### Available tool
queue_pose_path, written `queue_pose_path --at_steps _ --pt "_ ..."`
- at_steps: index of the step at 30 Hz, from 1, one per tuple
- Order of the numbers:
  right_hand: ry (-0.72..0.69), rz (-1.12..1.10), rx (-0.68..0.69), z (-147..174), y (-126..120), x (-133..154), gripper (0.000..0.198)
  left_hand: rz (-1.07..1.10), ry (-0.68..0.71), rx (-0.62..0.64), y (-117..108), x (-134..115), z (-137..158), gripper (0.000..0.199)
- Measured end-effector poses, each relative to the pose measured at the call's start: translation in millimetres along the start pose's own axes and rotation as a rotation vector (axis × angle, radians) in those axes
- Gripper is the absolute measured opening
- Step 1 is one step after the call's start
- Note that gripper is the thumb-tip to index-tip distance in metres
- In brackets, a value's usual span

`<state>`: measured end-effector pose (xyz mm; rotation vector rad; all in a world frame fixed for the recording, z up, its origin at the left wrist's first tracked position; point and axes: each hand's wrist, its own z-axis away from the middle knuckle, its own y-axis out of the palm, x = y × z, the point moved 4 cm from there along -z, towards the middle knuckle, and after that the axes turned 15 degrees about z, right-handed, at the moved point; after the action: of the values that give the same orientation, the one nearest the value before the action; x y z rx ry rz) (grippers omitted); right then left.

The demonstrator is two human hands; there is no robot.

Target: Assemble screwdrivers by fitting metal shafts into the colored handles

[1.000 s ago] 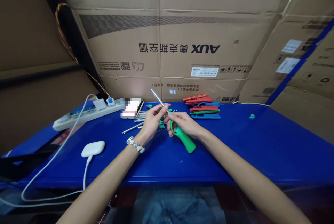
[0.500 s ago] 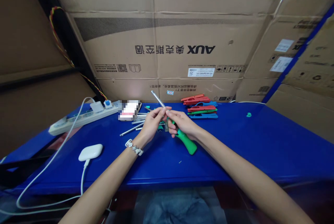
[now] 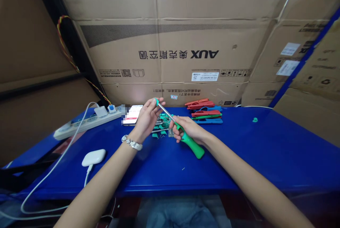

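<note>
A green long-necked lighter (image 3: 193,145) with a thin metal tube (image 3: 166,112) slants up to the left in front of me. My right hand (image 3: 188,129) is closed around the upper part of its handle. At the far end of the tube, my left hand (image 3: 147,116) pinches a small teal piece (image 3: 156,101) against the tip. Beneath and between the hands lies a pile of teal parts (image 3: 163,117) and metal tubes, partly hidden by the left hand. A small clear piece (image 3: 170,133) rests beside the right fingertips.
Red, blue and green handles (image 3: 207,116) are stacked at the back. A teal bit (image 3: 255,119) lies to the right, a tiny pin (image 3: 183,168) near the front. On the left are a phone (image 3: 132,114), a power strip (image 3: 89,123) and a white case (image 3: 94,157) with a cable.
My left hand has moved from the base of the tube to its tip, where a teal piece now shows. The right hand still grips the green handle.
</note>
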<state>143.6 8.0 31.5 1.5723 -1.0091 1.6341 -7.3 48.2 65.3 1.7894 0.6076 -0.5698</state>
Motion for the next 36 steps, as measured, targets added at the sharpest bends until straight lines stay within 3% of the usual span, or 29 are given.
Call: queue_pose_path --at_steps 3,10,19,24,27,29,33,36 --pt "0.03 0.019 -0.055 0 -2 -2 0.044 0.117 -0.061 -0.051 11 12 -3 0.013" --pt "0.057 0.104 -0.156 1 -12 -7 0.042 0.286 -0.295 -0.046 30 33 -11 0.039" --pt "0.043 0.217 -0.104 0 -6 -6 0.041 0.304 -0.273 -0.102 19 21 -8 0.042" --pt "0.077 0.222 -0.07 6 -8 -6 0.04 0.265 -0.088 -0.111 -1 -7 -23 0.039" --pt "0.084 0.171 -0.123 7 -17 -4 0.037 0.082 -0.023 -0.117 -19 -17 -33 0.037" --pt "0.074 0.134 -0.19 7 -24 -3 0.035 -0.185 -0.007 -0.081 -29 -17 -37 0.035" --pt "0.069 0.101 -0.269 7 -35 -3 0.034 -0.795 0.134 0.153 -37 -10 -33 0.013" --pt "0.074 0.134 -0.275 7 -37 -4 0.035 -0.967 0.11 0.232 -45 -7 -25 0.018"
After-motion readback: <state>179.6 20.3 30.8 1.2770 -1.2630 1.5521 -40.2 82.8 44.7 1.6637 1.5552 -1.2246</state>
